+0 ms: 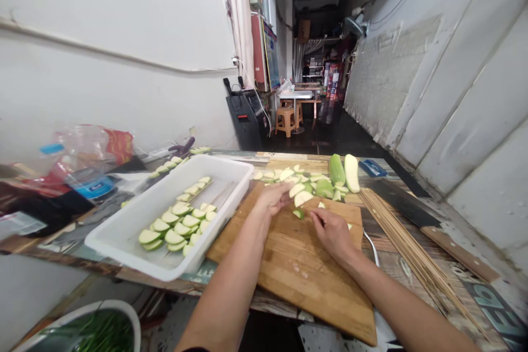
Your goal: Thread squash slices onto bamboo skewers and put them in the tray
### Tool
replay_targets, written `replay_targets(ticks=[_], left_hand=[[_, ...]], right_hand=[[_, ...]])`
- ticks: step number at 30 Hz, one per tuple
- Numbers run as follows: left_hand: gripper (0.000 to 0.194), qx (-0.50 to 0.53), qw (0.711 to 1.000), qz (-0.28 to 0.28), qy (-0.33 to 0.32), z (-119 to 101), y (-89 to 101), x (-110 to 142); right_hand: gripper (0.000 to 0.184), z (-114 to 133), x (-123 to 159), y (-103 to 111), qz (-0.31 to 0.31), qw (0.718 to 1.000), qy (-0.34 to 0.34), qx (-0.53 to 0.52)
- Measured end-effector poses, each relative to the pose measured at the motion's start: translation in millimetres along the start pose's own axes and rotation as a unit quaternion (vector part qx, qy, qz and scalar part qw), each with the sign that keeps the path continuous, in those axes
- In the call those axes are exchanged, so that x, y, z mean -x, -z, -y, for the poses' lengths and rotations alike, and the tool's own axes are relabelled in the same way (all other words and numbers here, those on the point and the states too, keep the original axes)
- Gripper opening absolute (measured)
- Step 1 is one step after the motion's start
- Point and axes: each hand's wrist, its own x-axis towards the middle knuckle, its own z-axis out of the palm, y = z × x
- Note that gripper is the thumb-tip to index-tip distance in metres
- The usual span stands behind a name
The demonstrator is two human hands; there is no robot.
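Head view: The left hand (274, 198) is at the upper part of the cutting board (297, 264), fingers extended toward the cut squash slices. A pale slice (303, 198) lies just right of its fingertips, its long axis running roughly left to right; the left hand is nearer to it than the right. Whether the left fingers grasp a slice cannot be told. The right hand (332, 231) is below and to the right of this slice, thumb and forefinger drawn together; any item between them cannot be made out. A small green-edged piece (298, 213) lies on the board between the hands. The skewers (406, 247) lie right of the board, beside the knife (398, 201). The plastic tray (119, 236), left of the board, contains sliced squash.
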Motion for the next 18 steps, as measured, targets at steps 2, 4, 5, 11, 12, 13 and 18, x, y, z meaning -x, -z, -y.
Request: replay_targets(ticks=[2,4,5,11,12,13,18], left_hand=[[0.016,0.006,1.000,-0.014,-0.008,1,-0.8,-1],[0.014,0.017,0.999,-0.031,-0.015,1,-1.5,-2],[0.012,0.021,0.999,-0.041,-0.019,1,-1.8,-3],[0.010,0.023,0.995,-0.086,-0.043,4,-3.5,-6],[0.013,0.018,0.996,-0.078,-0.038,5,-3.9,-5],[0.016,0.011,0.997,-0.064,-0.029,5,-4.5,-5],[0.028,-0.121,0.991,-0.010,-0.062,4,-9.3,-2]], right_hand=[[0.023,1,-1,1,0.004,1.000,0.001,0.010],[0.024,4,-1,3,0.008,1.000,0.009,0.021],[0.024,5,-1,4,0.010,0.999,0.016,0.029],[0.029,7,-1,3,0.022,0.996,0.040,0.072],[0.028,5,-1,3,0.017,0.997,0.041,0.066],[0.027,3,0,3,0.006,0.997,0.040,0.060],[0.029,-6,-7,15,-0.084,0.995,-0.009,0.050]])
